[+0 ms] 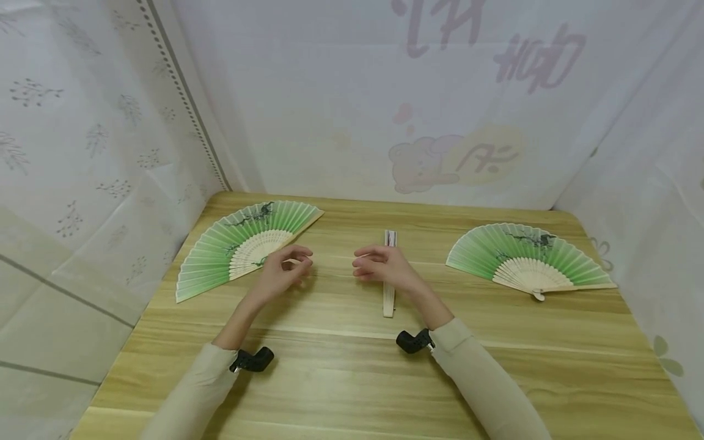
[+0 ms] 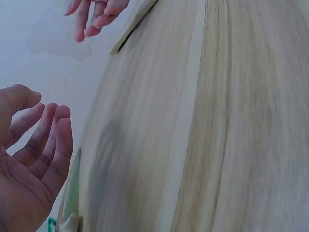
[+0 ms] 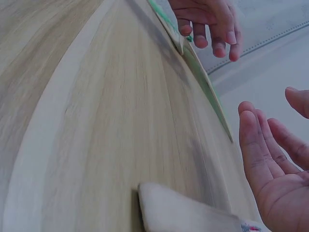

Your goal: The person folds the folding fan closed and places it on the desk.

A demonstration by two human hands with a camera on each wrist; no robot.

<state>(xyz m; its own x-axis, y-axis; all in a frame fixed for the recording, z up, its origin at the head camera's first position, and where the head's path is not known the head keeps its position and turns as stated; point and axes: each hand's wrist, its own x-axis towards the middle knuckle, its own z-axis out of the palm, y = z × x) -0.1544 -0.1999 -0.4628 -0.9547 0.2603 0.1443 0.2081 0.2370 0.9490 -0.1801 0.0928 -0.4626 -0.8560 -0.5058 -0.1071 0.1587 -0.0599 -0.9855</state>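
Over the table's middle, my left hand [image 1: 282,269] hovers with loosely bent fingers and nothing in them. It is nearest the spread green folding fan [image 1: 211,260], which has pale ribs and a dark branch pattern. A folded fan [image 1: 388,302] lies lengthwise on the wood, partly hidden beneath my right hand [image 1: 387,269]. That hand too is raised and holds nothing, its fingers facing the left hand across a gap. Another spread green fan [image 1: 478,250] lies to the right. In the right wrist view the folded fan's pale end [image 3: 178,208] shows below the right hand [image 3: 277,179].
The wooden table [image 1: 330,391] meets a pale printed curtain [image 1: 308,122] at its back edge. More patterned cloth hangs along the left and right sides. A black wrist camera sits on the left cuff [image 1: 255,359] and another on the right cuff [image 1: 414,341].
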